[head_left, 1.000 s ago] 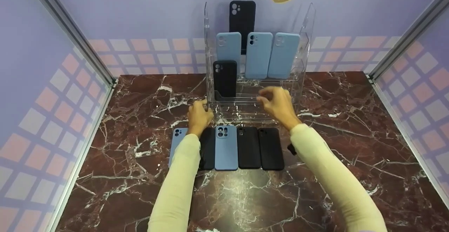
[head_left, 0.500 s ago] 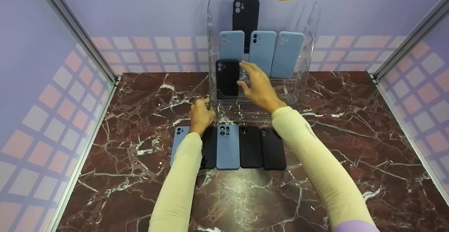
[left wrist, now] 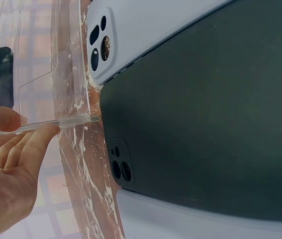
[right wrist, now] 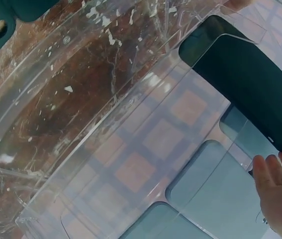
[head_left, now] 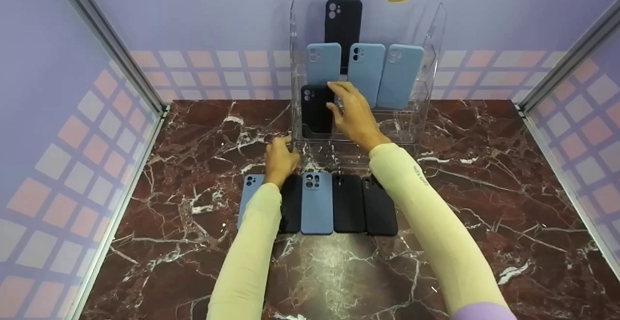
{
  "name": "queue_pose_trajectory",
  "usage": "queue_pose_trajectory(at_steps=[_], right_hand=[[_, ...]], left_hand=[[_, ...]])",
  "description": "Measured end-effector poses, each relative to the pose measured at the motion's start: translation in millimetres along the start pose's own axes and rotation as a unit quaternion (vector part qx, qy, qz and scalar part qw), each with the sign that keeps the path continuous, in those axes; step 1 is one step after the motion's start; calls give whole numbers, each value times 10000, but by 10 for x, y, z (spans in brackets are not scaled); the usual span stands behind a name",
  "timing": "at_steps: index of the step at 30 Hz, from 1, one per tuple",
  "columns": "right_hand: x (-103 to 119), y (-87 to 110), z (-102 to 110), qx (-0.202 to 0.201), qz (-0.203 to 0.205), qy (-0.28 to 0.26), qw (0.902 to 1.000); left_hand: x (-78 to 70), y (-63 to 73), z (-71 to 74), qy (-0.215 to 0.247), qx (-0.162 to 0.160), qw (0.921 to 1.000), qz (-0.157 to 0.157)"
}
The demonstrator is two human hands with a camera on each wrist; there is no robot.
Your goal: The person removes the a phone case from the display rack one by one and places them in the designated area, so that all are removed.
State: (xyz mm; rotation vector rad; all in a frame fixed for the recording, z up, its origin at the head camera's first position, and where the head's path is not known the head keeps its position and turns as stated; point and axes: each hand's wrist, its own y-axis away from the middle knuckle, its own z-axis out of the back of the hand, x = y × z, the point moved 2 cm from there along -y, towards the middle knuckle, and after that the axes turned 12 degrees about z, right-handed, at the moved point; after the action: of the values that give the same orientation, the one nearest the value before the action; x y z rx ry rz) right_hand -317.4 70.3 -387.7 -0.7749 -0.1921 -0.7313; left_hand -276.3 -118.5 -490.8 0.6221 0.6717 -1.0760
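Observation:
A clear acrylic tiered stand stands on the table against the back wall. My left hand pinches its left side panel between thumb and fingers. On the lowest tier, at the left, a black phone case leans upright. My right hand holds that case by its upper right corner, the thumb in front and fingers behind. Higher up are three light blue cases, the left one, the middle one and the right one. Another black case tops the stand.
In front of the stand lies a row of several phone cases, blue and black, among them a blue one in the middle and a black one at the right end. Patterned panels enclose the marble-look table.
My right hand has moved left and up from in front of the lower tier to the black phone case and now holds its corner. The left hand stays on the side panel.

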Motion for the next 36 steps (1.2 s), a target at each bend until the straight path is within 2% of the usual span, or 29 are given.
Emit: queue_pose_trajectory(at_steps=[4,7,11,16,23,29,36], right_hand=[[8,6,3,-539,307,1,9981],[19,4,1,-899,367,-46,9953],[23,-4,-14,-1332,171,-216,9907],[28,0,-39,-1643,-181,-386,9855],[21,26,-9,-2007,-205,-352,9788],[37,40,135,-2593,107,-378,9650],[122,85,413,-3188,357,-582,9454]], left_hand=[[-2,0,3,-40,33,10000,20],[0,-1,4,-50,39,10000,16],[2,6,5,-26,36,10000,-15],[0,14,0,-36,27,10000,-23],[4,2,-11,-65,-3,10000,-6],[6,-16,-15,-41,-37,10000,-69],[5,-7,-15,14,84,10000,45]])
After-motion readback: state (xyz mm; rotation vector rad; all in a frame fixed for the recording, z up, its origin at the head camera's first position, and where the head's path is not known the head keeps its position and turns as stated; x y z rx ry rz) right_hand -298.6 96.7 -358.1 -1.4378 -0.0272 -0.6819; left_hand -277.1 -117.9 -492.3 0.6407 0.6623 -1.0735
